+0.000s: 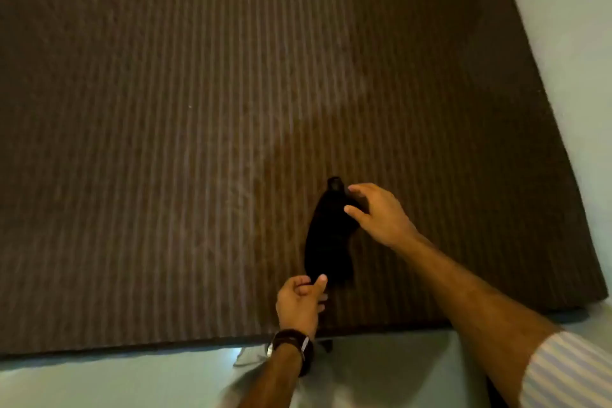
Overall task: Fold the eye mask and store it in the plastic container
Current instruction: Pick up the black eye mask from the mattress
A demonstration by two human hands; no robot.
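A black eye mask (326,238) lies lengthwise on a brown striped bedspread (198,142), near its front edge. My right hand (377,212) pinches the mask's far end between thumb and fingers. My left hand (299,300), with a dark watch on its wrist, grips the mask's near end. No plastic container is in view. A dark strap end (328,344) hangs below the bed edge behind my left wrist.
The bedspread fills most of the view; its front edge (165,341) runs across the bottom and its right edge slants down the right side. Pale floor (99,381) lies beyond both edges. A small pale scrap (248,356) lies by the front edge.
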